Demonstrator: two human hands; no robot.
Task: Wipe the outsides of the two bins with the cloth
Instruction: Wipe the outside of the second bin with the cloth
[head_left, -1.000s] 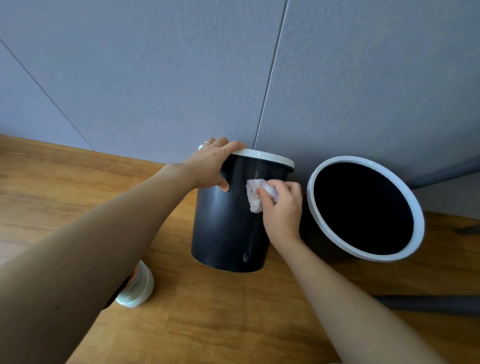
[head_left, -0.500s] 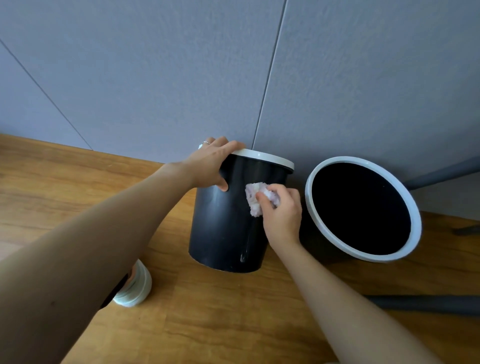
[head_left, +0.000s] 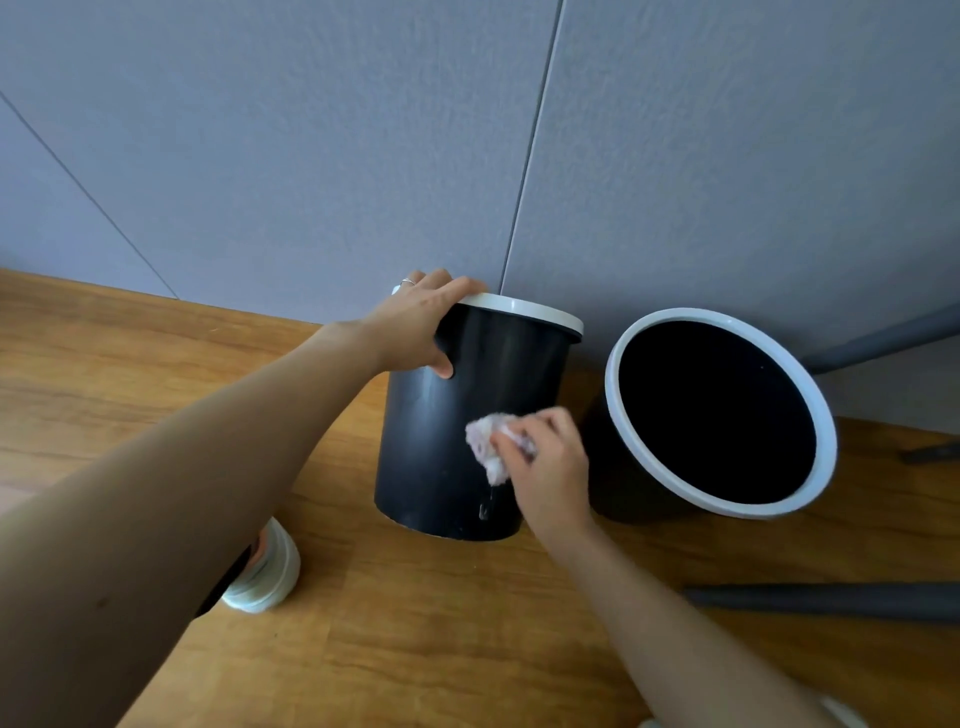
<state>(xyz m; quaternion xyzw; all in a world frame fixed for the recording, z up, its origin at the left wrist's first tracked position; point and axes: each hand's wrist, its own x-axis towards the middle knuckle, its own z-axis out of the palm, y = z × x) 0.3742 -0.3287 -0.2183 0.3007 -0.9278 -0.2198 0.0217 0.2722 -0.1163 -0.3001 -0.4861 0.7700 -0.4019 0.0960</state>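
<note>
Two black bins with white rims stand on the wooden floor against a grey wall. The left bin (head_left: 436, 447) is tipped away from me, so its side faces the camera. My left hand (head_left: 415, 325) grips its rim at the top left, thumb on the side wall. My right hand (head_left: 545, 467) pinches a small crumpled pinkish-white cloth (head_left: 488, 447) and presses it on the lower right of that bin's side. A wet streak runs below the cloth. The right bin (head_left: 613, 483) shows its open dark mouth.
A white shoe (head_left: 265, 577) shows under my left forearm on the floor. Dark grey furniture legs (head_left: 831, 600) lie across the floor at lower right, and another bar (head_left: 883, 338) slants against the wall at right. The wall stands directly behind both bins.
My right hand has slid the cloth down the left bin's side, from near the rim to its lower part. My left hand keeps its grip on the rim.
</note>
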